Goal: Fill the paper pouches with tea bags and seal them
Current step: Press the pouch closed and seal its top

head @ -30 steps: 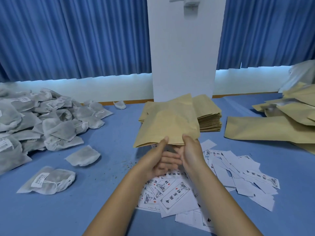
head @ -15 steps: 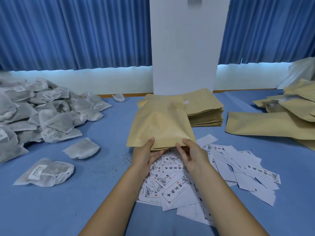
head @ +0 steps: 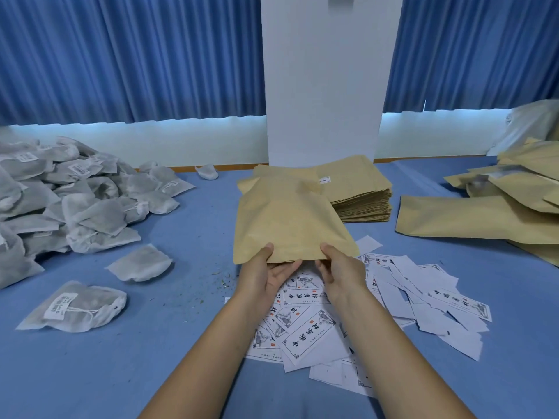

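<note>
Your left hand (head: pixel 266 276) pinches the near edge of the pouch (head: pixel 287 222), thumb on top and fingers (head: pixel 287 267) curled beneath. Your right hand (head: pixel 338 273) pinches the same edge close beside it, thumb on top too. The pouch is plain brown paper, flat and lightly creased, at frame centre, its far end over the stack (head: pixel 360 192). Whether its mouth is open, you cannot tell. Labels (head: pixel 311 331) lie scattered under your wrists. Tea bags (head: pixel 75 201) pile at the left edge; more pouches (head: pixel 484 213) lie at the right, on the blue table (head: pixel 121 358).
</note>
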